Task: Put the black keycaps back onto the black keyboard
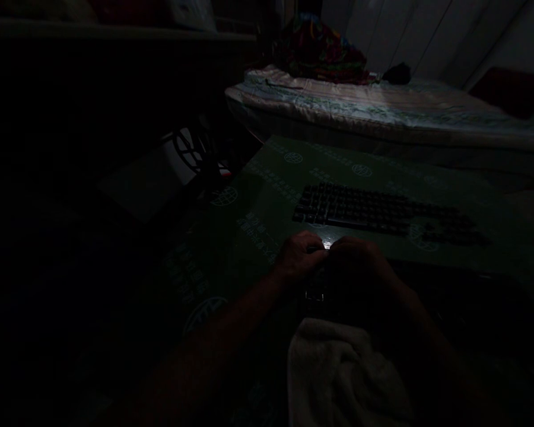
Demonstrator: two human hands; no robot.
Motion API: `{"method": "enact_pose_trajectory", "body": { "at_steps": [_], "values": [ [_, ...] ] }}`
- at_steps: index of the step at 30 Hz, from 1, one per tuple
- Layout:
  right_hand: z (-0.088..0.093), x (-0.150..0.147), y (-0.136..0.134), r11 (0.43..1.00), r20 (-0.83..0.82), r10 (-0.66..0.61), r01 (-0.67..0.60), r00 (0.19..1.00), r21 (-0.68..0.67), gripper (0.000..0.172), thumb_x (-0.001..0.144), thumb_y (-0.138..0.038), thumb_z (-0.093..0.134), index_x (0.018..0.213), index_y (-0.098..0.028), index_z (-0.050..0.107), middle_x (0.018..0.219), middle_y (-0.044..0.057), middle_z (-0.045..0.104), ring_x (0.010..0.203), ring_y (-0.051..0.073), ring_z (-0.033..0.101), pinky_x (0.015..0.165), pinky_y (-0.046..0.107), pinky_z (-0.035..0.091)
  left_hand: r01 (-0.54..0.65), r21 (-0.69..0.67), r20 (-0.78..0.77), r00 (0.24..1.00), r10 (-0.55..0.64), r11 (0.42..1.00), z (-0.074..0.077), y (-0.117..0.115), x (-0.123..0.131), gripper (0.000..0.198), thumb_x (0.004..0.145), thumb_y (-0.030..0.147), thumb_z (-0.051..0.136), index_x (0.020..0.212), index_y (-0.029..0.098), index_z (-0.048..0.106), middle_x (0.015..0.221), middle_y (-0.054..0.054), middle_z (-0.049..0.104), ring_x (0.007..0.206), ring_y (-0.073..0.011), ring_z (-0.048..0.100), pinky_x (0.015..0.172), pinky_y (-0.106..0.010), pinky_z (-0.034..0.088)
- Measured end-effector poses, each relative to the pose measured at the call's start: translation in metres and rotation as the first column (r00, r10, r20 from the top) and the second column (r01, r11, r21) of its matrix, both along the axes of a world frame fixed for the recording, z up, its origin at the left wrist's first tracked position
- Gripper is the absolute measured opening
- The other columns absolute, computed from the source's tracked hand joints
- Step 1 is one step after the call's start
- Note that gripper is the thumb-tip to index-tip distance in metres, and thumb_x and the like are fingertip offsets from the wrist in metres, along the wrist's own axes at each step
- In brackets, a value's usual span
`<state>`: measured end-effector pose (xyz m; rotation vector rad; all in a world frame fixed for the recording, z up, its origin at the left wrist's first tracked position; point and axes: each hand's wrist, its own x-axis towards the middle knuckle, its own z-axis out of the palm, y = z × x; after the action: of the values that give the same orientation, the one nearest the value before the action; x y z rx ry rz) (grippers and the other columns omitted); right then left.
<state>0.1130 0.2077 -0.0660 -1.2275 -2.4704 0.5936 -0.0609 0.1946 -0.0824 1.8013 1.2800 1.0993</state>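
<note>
Keyboard case (460,290), centre to lower right: likely light, stiff; best held by edges. Left hand (299,256), right hand (358,254) mid-frame, fingers curled; too dark to tell grip.

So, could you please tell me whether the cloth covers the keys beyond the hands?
No, the cloth sits at the picture's bottom edge, apart from those keys, which lie uncovered.

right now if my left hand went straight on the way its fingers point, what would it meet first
Most likely the right hand: the fingers of the left hand point toward it. It's too dark to tell whether they already touch.
</note>
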Motion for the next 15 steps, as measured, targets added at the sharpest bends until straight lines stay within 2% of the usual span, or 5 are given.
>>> {"method": "enact_pose_trajectory", "body": {
  "at_steps": [7, 12, 15],
  "values": [
    [0.0023, 0.0007, 0.0028, 0.999, 0.042, 0.039, -0.04, 0.998, 0.023, 0.017, 0.076, -0.017, 0.05, 0.072, -0.017, 0.067, 0.077, 0.005, 0.063, 0.063, 0.012, 0.056, 0.055, 0.021, 0.04, -0.025, 0.01, -0.03, 0.999, 0.025, 1.0, -0.0011, 0.001, 0.0034, 0.002, 0.064, 0.015, 0.063, 0.063, 0.016, 0.064, 0.081, -0.004, 0.063, 0.08, -0.0159, 0.06, 0.073, -0.027, 0.047],
    [-0.0023, -0.0026, 0.002, 0.997, 0.152, -0.008, -0.004, 0.988, 0.081, 0.017, 0.076, -0.017, 0.051, 0.07, -0.016, 0.066, 0.075, 0.006, 0.062, 0.061, 0.012, 0.054, 0.051, 0.022, 0.036, -0.016, -0.04, -0.005, 1.0, 0.015, 0.999, 0.0009, 0.0014, 0.004, 0.003, 0.064, 0.014, 0.062, 0.061, 0.015, 0.063, 0.088, -0.005, 0.064, 0.083, -0.0166, 0.061, 0.077, -0.028, 0.048],
    [-0.0025, -0.0038, 0.0013, 0.995, 0.161, -0.023, 0.007, 0.987, 0.101, 0.017, 0.076, -0.016, 0.05, 0.069, -0.016, 0.065, 0.072, 0.005, 0.061, 0.058, 0.011, 0.052, 0.05, 0.021, 0.034, 0.001, -0.057, 0.003, 1.0, -0.001, 0.998, 0.0025, 0.0016, 0.004, 0.004, 0.065, 0.013, 0.06, 0.061, 0.015, 0.062, 0.089, -0.006, 0.065, 0.085, -0.017, 0.061, 0.077, -0.029, 0.047]
  ]
}}
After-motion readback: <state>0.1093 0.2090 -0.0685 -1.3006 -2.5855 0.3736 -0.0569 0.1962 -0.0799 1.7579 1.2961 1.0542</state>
